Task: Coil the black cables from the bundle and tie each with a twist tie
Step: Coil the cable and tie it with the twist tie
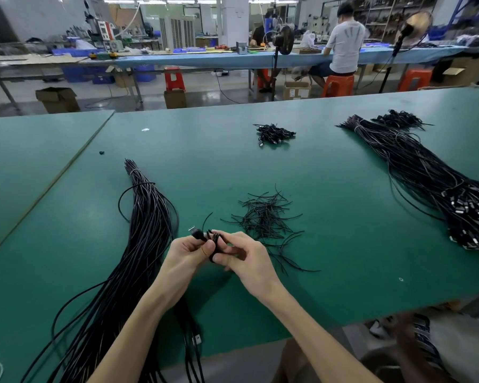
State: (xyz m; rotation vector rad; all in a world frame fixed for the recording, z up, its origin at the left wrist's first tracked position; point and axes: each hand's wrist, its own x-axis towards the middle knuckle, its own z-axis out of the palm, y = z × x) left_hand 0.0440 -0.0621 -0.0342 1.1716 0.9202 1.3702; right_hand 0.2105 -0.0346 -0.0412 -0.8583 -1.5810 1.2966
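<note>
The job looks somewhere between early and halfway. Beyond the pile of twist ties (263, 217), farther from the person, lies a small heap of finished coils (274, 133), so a number of cables appear done. Left of the twist ties, the thick bundle (141, 230) of straight black cables stretches across the green tabletop (329, 272) and over its near edge. It is banded near its far end and plainly far from used up. Right of the twist ties lies a second bundle (426, 178), so much work seems left.

One cable is in hand: a tight little coil (215, 240) held just to the near left of the twist ties, above the tabletop. The left hand (188, 252) pinches it between thumb and curled fingers, with the plug (196, 233) sticking out past its fingertips. The right hand (249, 258) meets it from the other side, its grip closed on the coil with fingers curled. A thin tie (207, 219) pokes up from the coil, so the step is probably the twisting. Whether it is already twisted cannot be told. Both forearms reach in from the near edge, wrists angled toward each other.
</note>
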